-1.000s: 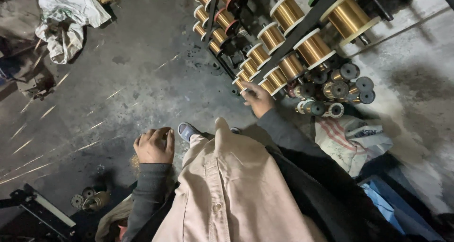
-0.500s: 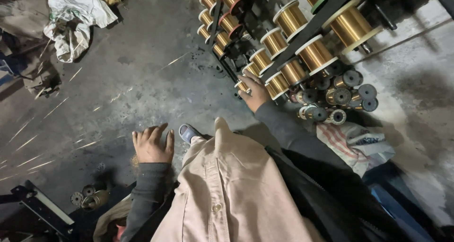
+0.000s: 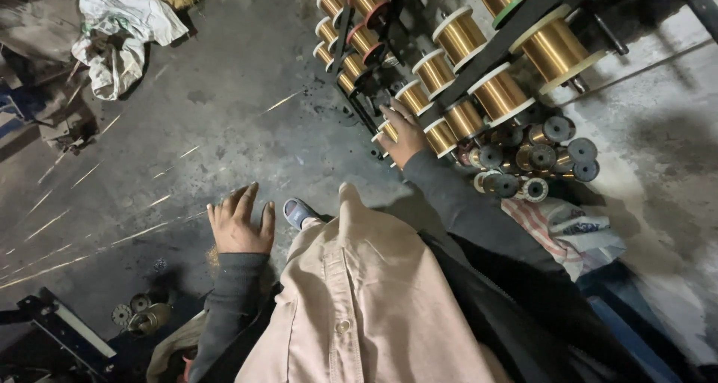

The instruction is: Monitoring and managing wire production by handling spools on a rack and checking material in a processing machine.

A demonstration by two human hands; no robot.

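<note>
Since the earlier frame, the right hand stays on the lowest rack spool, fingers curled over its near end; the left hand is spread open, well apart.

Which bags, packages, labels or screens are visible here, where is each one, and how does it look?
White sack: crumpled on the floor, upper left, white with some dark print.
Striped bag: on the floor at right below the small spools, white with red stripes, crumpled.
No screens or signs are visible.
The right hand touches a spool on the rack; the left hand is open above the floor.
</note>
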